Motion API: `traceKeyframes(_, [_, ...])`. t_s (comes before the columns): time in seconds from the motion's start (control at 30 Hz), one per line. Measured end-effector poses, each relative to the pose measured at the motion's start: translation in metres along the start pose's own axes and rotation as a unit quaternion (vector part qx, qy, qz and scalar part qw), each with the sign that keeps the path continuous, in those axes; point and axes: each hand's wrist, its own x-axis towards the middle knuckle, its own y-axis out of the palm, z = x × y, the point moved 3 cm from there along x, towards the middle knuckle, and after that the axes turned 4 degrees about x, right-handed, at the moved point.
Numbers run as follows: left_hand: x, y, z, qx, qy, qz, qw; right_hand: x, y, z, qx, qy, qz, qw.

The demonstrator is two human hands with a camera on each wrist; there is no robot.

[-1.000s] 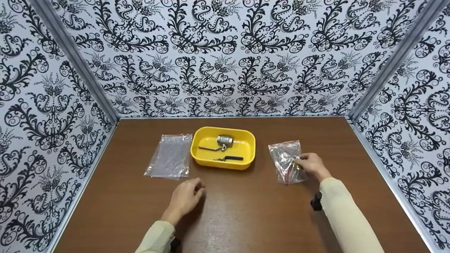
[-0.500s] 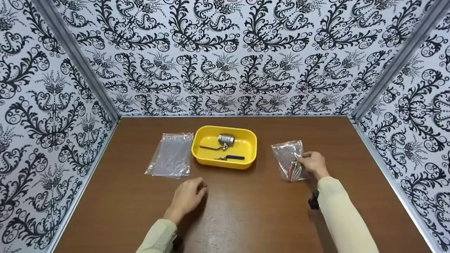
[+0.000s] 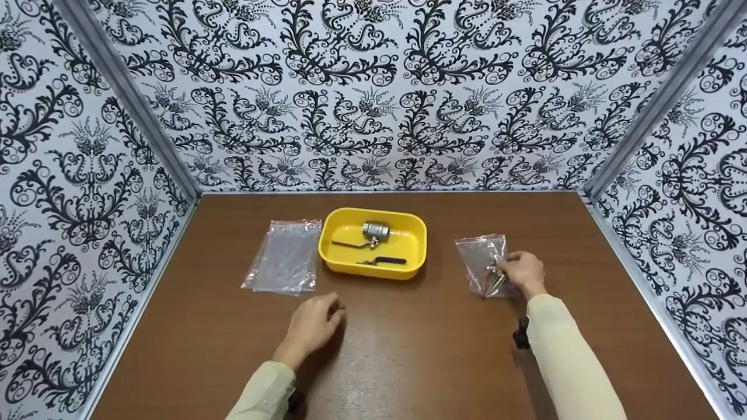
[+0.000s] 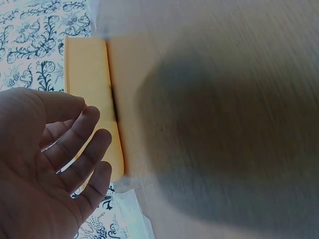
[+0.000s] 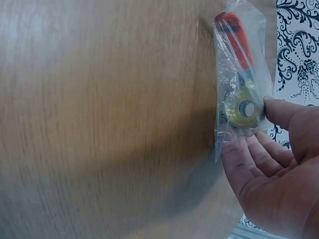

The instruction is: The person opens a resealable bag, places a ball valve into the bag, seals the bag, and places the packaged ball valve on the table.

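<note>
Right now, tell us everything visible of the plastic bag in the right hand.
The plastic bag looks clear and wrinkled, holding a valve with red handle and yellowish, round body. The right hand pinches it between thumb and fingers near that body, right of the yellow tray; whether it touches the table is unclear.

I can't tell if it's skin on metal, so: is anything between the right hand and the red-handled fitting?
Yes: the clear plastic bag. The red-handled fitting lies inside it, and the right hand holds that fitting through the plastic. Nothing else visible stands between them.
</note>
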Motion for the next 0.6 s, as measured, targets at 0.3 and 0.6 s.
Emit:
traceKeyframes(0.3, [0.004, -0.008, 0.012, 0.026, -0.021, -0.032, 0.9989, -0.008, -0.012, 0.003, 0.006, -0.008, -0.013, 0.9999])
traceKeyframes(0.6, [0.013, -0.015, 0.043, 0.050, -0.105, -0.085, 0.9895, -0.019, -0.014, 0.024, 0.008, -0.075, -0.088, 0.9933])
